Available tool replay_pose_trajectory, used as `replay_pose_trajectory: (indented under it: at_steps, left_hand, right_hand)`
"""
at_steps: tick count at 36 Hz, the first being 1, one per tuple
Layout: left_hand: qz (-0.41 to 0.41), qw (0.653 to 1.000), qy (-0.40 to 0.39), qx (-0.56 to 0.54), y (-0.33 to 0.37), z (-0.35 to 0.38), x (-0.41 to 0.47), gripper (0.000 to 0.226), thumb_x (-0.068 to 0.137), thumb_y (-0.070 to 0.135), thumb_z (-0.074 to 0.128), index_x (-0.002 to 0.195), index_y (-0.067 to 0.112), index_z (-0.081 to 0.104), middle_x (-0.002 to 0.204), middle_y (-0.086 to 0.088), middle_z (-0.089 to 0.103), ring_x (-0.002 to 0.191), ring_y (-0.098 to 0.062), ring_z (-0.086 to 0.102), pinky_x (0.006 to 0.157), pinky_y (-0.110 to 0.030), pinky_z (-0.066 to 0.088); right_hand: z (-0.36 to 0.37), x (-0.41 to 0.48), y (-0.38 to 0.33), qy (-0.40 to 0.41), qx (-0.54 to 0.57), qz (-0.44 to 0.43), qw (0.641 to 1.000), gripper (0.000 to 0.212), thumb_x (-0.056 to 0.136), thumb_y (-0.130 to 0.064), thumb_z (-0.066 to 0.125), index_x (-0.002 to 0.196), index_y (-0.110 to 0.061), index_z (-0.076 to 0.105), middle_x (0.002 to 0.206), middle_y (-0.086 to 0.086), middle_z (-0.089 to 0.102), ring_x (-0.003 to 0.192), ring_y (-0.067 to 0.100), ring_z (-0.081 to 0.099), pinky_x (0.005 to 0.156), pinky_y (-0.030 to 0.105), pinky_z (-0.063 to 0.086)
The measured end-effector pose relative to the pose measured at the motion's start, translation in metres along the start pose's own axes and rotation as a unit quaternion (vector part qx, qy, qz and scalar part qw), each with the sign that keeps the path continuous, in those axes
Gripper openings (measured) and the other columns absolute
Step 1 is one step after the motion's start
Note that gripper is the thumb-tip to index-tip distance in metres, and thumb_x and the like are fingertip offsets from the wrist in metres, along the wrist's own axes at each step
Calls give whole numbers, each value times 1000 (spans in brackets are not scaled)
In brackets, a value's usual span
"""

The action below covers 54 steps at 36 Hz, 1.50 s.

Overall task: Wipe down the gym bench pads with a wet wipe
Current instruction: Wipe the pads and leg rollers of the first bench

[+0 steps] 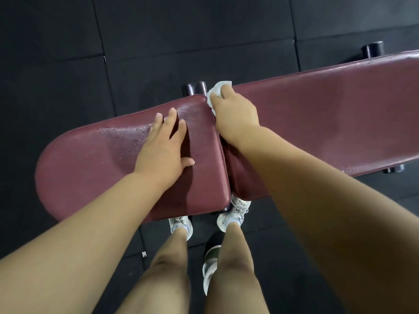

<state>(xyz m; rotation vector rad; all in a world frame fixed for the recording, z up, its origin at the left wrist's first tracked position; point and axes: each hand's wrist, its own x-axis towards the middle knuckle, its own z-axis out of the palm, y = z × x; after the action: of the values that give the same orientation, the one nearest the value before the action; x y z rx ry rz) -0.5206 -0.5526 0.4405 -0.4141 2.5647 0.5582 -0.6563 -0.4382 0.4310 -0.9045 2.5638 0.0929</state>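
Dark rubber floor (68, 41) under maroon pads. Left hand (163, 150) laid flat on seat pad (90, 168), fingers spread, nothing held. Wipe (215, 90) bunched under right hand (233, 114), fingers curled on it, at far end of gap between seat pad and back pad (328, 109). Droplets (127, 134) noted on seat pad. Step judged: pad edges at gap. Wipe best drawn along seam toward body under steady pressure, seat pad braced; droplets then spread evenly.
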Motion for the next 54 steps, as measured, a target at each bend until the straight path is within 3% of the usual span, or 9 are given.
replay_pose_trajectory:
  at_steps: [15,19,26,31,35,42,46,49,54]
  left_hand:
    - [-11,1000,-11,-14,1,0,0,87,86,40,63,151,19,10,158,4,-15,144,-22,-15,117,-40,7]
    - [-11,1000,-13,-12,1,-1,0,86,86,40,63,151,20,10,158,4,-15,144,-22,-15,118,-41,11]
    - [-2,1000,-9,9,1,-4,-1,86,86,42,62,151,18,11,158,1,-11,145,-26,-10,118,-40,9]
    - [23,999,-7,21,-8,-8,-2,83,87,39,63,151,18,14,159,1,-5,145,-24,-4,118,-39,12]
    - [38,999,1,11,-25,-12,-8,75,87,31,65,149,16,24,159,3,6,145,-21,4,116,-41,19]
    - [2,1000,13,25,-60,-16,-26,75,85,32,68,147,16,30,157,-1,16,142,-26,14,114,-43,24]
    - [-53,998,28,7,-79,-18,-37,78,82,37,69,147,16,30,157,-2,16,142,-27,12,113,-45,23]
    - [-63,997,42,-1,-92,-18,-46,83,82,41,68,148,14,26,157,1,14,143,-25,10,115,-41,19]
    - [-46,997,56,-39,-108,-11,-54,85,82,40,68,149,11,24,158,2,11,145,-21,6,117,-33,12]
  right_hand:
    - [26,-88,-4,-73,76,16,994,46,90,-3,40,137,-6,40,134,14,40,88,32,54,61,34,29]
    - [43,-120,-8,-65,111,18,992,49,82,5,50,131,2,50,118,21,53,67,32,55,50,29,24]
    - [56,-169,-9,-158,64,44,984,68,87,-4,51,149,-12,23,138,3,37,94,24,58,64,31,38]
    - [62,-189,-1,-200,72,39,976,20,85,-25,58,105,-24,55,105,-8,45,81,20,55,55,27,40]
    - [36,-181,10,-130,130,71,980,19,89,-15,52,106,-21,58,93,-7,41,79,23,51,60,28,41]
    - [-12,-97,-12,25,230,116,966,37,100,-17,40,135,-19,50,135,1,47,117,22,48,89,29,39]
    - [-10,-45,-22,45,243,163,955,30,96,-8,40,121,-6,55,118,6,50,112,22,48,75,21,32]
    - [-1,-19,-47,65,234,228,943,31,93,-9,42,122,-10,51,128,8,47,109,25,51,73,22,31]
    - [15,-12,-118,55,199,67,976,44,84,1,47,125,-15,47,131,5,42,96,24,55,70,30,39]
